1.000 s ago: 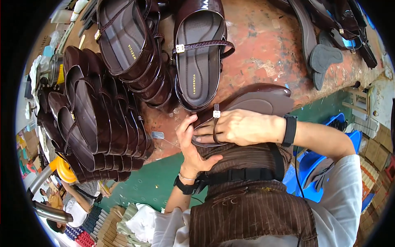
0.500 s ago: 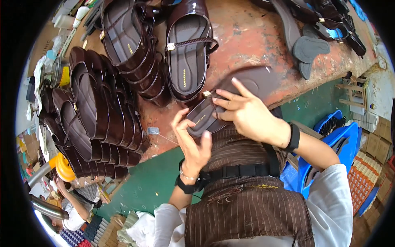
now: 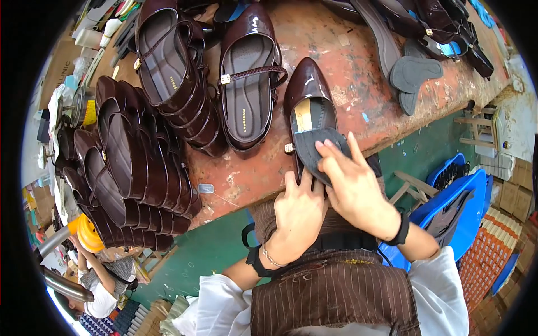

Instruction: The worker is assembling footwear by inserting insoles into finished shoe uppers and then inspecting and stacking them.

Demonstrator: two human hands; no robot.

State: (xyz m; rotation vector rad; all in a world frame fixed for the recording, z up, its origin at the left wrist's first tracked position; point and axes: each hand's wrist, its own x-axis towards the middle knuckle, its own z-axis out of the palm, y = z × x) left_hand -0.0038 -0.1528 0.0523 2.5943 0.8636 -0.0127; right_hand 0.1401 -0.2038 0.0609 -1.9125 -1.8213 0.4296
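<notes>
We bring both hands to one dark brown glossy shoe (image 3: 307, 78) at the near edge of the worn reddish desk (image 3: 381, 126), its toe pointing away beyond our grips. Our right grip (image 3: 358, 193) lays spread fingers over a dark grey insole (image 3: 311, 152), which covers the rear of the shoe's opening; a beige patch (image 3: 303, 115) shows inside, ahead of the fingertips. Our left grip (image 3: 297, 210) bends its fingers at the heel end, just below a pale strap ornament (image 3: 289, 148). The thumbs are mostly hidden, so we cannot fairly tell whether either grip pinches anything. Left of our left grip stand stacked brown shoes (image 3: 120, 148); well beyond our right grip lie grey sole-shaped pieces (image 3: 412, 75).
</notes>
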